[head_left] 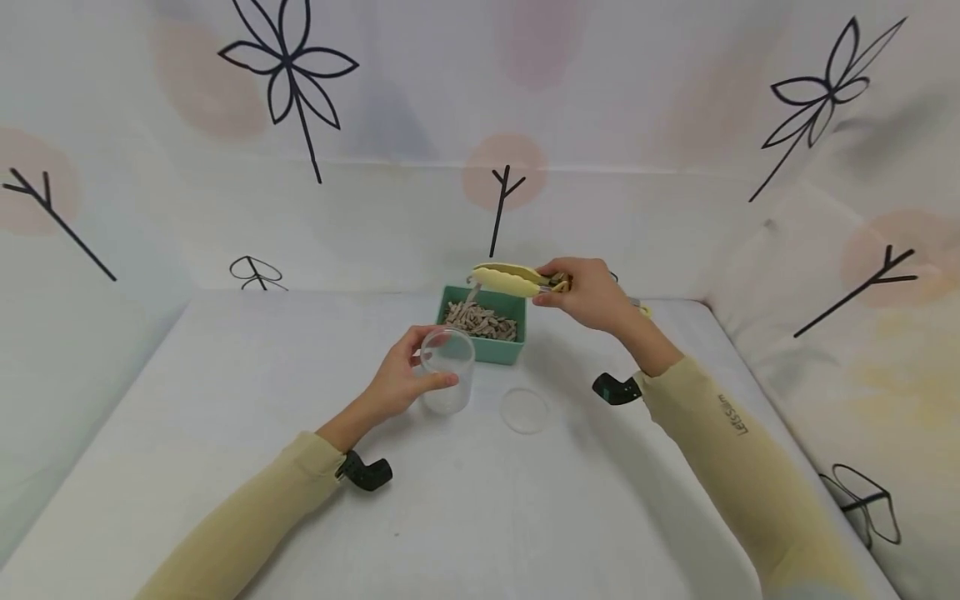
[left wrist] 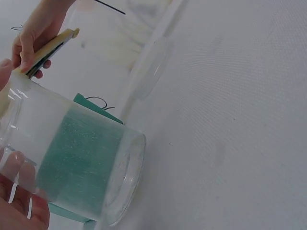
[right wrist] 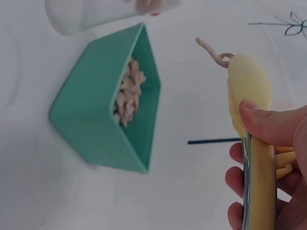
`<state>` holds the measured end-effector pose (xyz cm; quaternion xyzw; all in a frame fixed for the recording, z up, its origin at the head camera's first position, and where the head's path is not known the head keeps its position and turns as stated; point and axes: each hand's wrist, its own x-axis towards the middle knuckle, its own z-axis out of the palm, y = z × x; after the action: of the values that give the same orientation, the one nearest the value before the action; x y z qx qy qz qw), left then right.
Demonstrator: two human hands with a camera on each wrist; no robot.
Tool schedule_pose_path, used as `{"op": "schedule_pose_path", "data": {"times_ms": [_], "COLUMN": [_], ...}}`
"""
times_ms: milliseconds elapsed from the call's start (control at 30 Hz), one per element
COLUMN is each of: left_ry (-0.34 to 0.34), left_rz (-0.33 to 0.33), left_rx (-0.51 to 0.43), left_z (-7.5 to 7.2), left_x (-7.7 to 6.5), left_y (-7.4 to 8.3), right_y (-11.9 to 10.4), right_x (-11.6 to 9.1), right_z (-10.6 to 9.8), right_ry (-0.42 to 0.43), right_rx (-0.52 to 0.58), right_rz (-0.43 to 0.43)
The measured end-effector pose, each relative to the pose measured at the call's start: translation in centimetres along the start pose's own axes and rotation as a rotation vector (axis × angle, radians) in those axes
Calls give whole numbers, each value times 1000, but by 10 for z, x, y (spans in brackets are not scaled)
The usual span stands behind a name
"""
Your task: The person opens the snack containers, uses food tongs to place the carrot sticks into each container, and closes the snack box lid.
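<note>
My left hand [head_left: 393,379] grips a clear plastic cup [head_left: 450,390], its open mouth facing up and toward the box. In the left wrist view the cup [left wrist: 79,155] looms close, with fingertips behind its wall. Yellow tongs [head_left: 506,280] are in my right hand [head_left: 588,293], raised over a green box [head_left: 498,351]. Greyish-brown strips [head_left: 480,322] fill part of that box. Seen from the right wrist, a curled strip [right wrist: 211,51] pokes out of the tongs' rounded yellow tips [right wrist: 249,81], which are pressed together. The thumb lies along the tongs' upper side.
A clear round lid [head_left: 525,411] lies flat on the white table [head_left: 420,533], in front of the box and right of the cup. Behind stands a pale cloth wall [head_left: 405,217] with printed flowers. Dark wrist cameras [head_left: 617,389] stick out from both sleeves.
</note>
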<state>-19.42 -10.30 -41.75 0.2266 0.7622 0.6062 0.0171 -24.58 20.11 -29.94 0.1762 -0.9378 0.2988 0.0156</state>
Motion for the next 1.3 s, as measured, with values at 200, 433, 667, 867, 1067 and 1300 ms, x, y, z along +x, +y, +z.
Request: {"op": "schedule_pose_path", "data": {"times_ms": [200,433,667,867,1067,1300], "left_ry": [1,-2,-10,-12,-8,-13], "left_rz": [-6,-30,-54,-37,-29,-8], "left_rx": [-3,15,26,15,14,9], "left_z": [2,1,2,2,1,1], "left_x": [1,0,-1,-1,-1,0], "left_y": [-1,-2,-2,-2,-3,-3], "right_y": [-15,-30,-36,-36,-31,-11], "right_x": [-20,-36,-41,-40,-36,-23], "right_z": [-3,8,19,22,18,14], "right_ry": [-22,-77,-129,-150,-154,-136], "right_rx": [47,15,-69,-110,-103,-28], "right_rz": [-81,-188,-210,-233,-243,-113]}}
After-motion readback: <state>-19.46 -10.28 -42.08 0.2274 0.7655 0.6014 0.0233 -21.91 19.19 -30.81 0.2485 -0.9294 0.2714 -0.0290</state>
